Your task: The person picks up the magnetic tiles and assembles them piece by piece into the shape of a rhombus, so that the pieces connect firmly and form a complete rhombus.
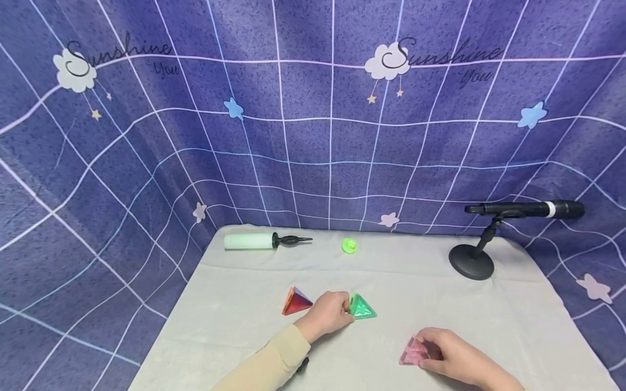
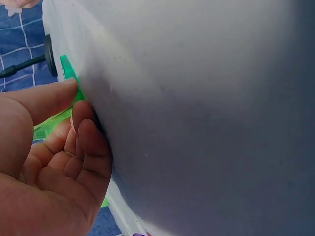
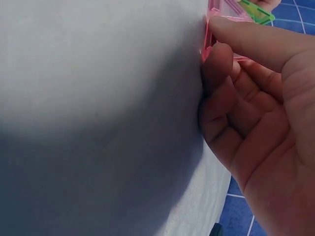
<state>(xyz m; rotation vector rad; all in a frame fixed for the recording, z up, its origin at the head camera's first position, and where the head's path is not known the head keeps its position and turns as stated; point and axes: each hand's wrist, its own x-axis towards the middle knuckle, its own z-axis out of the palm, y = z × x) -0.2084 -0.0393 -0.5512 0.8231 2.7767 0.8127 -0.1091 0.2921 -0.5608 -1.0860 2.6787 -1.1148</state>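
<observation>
L hand (image 1: 329,313) pinching green pc (image 1: 363,308), R hand (image 1: 452,352) pinching pink pc (image 1: 413,353) – white tbl (image 1: 411,271), purple curtain (image 1: 308,141) behind

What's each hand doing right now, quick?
Left hand: holding the green triangle piece, pinched at its edge.
Right hand: holding the pink triangle piece, pinched between thumb and fingers.

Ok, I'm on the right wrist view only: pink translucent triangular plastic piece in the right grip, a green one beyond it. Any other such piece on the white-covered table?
Observer: Yes, a red-and-orange triangular plastic piece lies just left of the left grip.
Operator: What is at the back left of the table?
Observer: A pale green plastic cylinder with a black nozzle, lying on its side.
Operator: Is the left grip holding the green translucent triangular piece?
Observer: Yes, pinching its edge, as the left wrist view shows.
</observation>
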